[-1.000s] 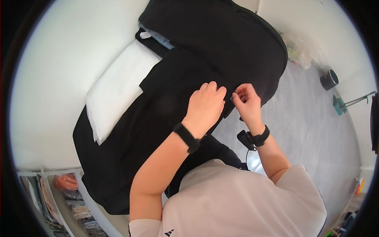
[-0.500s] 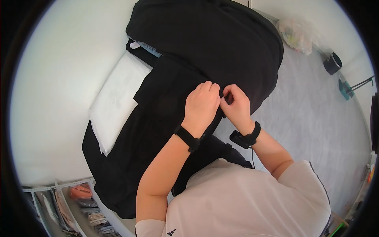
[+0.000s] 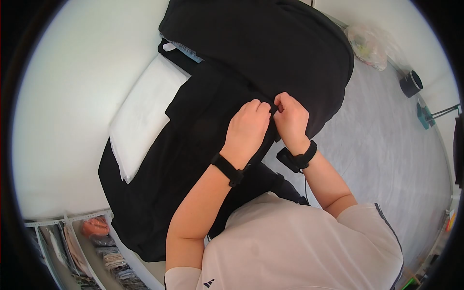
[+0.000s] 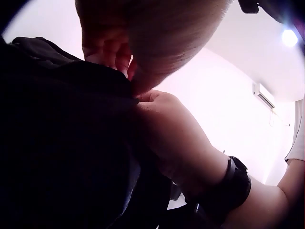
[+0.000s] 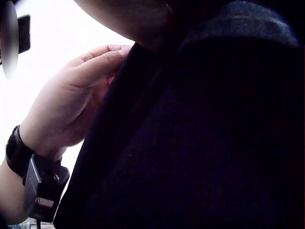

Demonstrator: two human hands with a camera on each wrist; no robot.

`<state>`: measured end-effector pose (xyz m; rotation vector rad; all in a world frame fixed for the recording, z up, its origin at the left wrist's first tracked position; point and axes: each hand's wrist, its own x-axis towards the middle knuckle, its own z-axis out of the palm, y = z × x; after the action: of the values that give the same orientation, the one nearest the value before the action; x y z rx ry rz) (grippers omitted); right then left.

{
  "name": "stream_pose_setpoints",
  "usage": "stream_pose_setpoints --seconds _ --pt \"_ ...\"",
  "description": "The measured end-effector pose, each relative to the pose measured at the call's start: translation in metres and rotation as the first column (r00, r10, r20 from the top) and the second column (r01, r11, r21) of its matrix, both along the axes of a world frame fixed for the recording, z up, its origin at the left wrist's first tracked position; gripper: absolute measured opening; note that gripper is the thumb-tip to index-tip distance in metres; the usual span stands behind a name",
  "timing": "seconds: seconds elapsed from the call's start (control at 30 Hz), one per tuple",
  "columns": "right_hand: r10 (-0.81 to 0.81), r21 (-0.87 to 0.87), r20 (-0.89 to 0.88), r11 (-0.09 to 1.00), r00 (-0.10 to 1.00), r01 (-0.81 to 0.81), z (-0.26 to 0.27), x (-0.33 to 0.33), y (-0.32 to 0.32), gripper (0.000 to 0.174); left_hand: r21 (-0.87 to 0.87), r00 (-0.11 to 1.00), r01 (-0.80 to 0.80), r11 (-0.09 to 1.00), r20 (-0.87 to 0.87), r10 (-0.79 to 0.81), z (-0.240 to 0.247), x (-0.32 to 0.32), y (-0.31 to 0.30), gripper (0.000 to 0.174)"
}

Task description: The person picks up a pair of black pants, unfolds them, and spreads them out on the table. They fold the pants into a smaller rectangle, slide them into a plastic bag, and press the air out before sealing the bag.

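Observation:
A large black cloth [image 3: 193, 140] hangs in front of me in broad folds, with an edge running up between my hands. My left hand [image 3: 248, 128] pinches this edge, knuckles up. Right beside it, my right hand [image 3: 292, 121] grips the same edge between thumb and curled fingers. In the left wrist view, the right hand [image 4: 167, 119] meets the dark fabric just under the left one. The right wrist view has the left hand [image 5: 81, 90] at the cloth's edge, thumb and fingertips on it. What lies between the fingertips is hidden.
White sheets [image 3: 145, 116] lie at the left of the cloth, against the wall. A bluish denim-like strip [image 3: 187, 50] shows at a fold. Open bins [image 3: 92, 241] of packed clothes stand lower left. A black bucket [image 3: 411, 84] and a clear plastic bag [image 3: 367, 46] sit on the floor at right.
My right hand has come in from the right, closer to the left hand, and now holds the cloth edge. A small bluish bit seen at its fingertips earlier is hidden now.

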<state>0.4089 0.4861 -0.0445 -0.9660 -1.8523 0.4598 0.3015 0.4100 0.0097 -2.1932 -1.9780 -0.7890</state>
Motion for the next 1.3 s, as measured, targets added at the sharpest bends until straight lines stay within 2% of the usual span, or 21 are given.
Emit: stream_pose_setpoints --seconds 0.1,0.17,0.2,0.27,0.3,0.37,0.47,0.6,0.67,0.8,0.87,0.97,1.0,1.13,1.2,1.3 --pt "-0.046 0.021 0.034 0.999 0.998 0.045 -0.002 0.000 0.000 0.022 -0.014 0.999 -0.040 0.999 -0.013 0.040 0.013 0.004 -0.006 0.023" --pt "-0.031 0.062 0.068 0.998 0.997 0.027 -0.003 0.001 0.000 0.022 -0.062 0.991 -0.080 0.995 -0.116 0.073 0.015 0.006 -0.009 0.031" --pt "-0.027 0.062 0.071 0.998 0.997 0.023 -0.001 0.002 -0.001 0.022 -0.063 0.991 -0.084 0.994 -0.113 0.076 0.012 0.006 -0.010 0.031" --pt "0.067 -0.014 -0.040 0.998 0.997 -0.068 0.007 0.006 -0.002 0.022 -0.093 0.984 -0.114 0.989 -0.149 0.100 0.003 0.006 -0.010 0.030" --pt "0.067 -0.013 -0.038 0.998 0.997 -0.067 0.011 0.009 -0.001 0.022 -0.091 0.984 -0.114 0.989 -0.147 0.099 0.001 0.005 -0.011 0.030" --pt "0.291 0.076 -0.086 0.956 0.953 -0.285 0.016 0.019 0.001 0.025 -0.080 0.979 -0.137 0.987 -0.164 0.123 0.000 0.005 -0.012 0.023" --pt "0.281 0.173 -0.080 0.949 0.956 -0.265 0.002 0.021 0.008 0.028 -0.011 0.988 -0.094 0.996 -0.127 0.091 -0.002 0.006 -0.012 0.016" --pt "0.238 0.148 -0.083 0.963 0.968 -0.224 -0.004 0.016 0.006 0.022 0.012 0.990 -0.082 0.997 -0.117 0.083 -0.003 0.008 -0.013 0.012" --pt "0.164 0.132 -0.119 0.980 0.979 -0.148 -0.004 0.011 0.004 0.018 0.047 0.991 -0.052 0.998 -0.124 0.057 -0.004 0.007 -0.014 0.011" --pt "0.145 0.170 -0.115 0.978 0.983 -0.124 -0.008 0.012 0.003 0.018 0.023 0.989 -0.079 0.997 -0.124 0.082 -0.004 0.009 -0.018 0.012" --pt "0.132 0.225 -0.117 0.969 0.984 -0.103 -0.009 0.014 0.004 0.019 -0.018 0.965 -0.188 0.982 -0.189 0.181 -0.003 0.010 -0.022 0.016" --pt "0.140 0.249 -0.093 0.962 0.986 -0.113 -0.011 0.016 0.005 0.019 -0.041 0.953 -0.230 0.972 -0.211 0.217 -0.002 0.001 -0.034 0.019" --pt "0.141 0.248 -0.093 0.962 0.986 -0.114 -0.011 0.016 0.005 0.019 0.030 0.949 -0.216 0.976 -0.227 0.217 -0.001 -0.001 -0.036 0.011" --pt "0.153 0.276 -0.075 0.953 0.985 -0.127 -0.015 0.016 0.004 0.022 0.053 0.944 -0.232 0.971 -0.229 0.238 -0.001 -0.006 -0.039 0.012" --pt "0.145 0.291 -0.073 0.949 0.987 -0.118 -0.017 0.015 0.005 0.023 0.024 0.970 -0.191 0.981 -0.150 0.193 0.001 -0.006 -0.041 0.020" --pt "0.116 0.341 -0.057 0.936 0.992 -0.090 -0.017 0.014 0.006 0.026 -0.002 0.955 -0.247 0.969 -0.170 0.243 -0.006 -0.007 -0.048 0.023"
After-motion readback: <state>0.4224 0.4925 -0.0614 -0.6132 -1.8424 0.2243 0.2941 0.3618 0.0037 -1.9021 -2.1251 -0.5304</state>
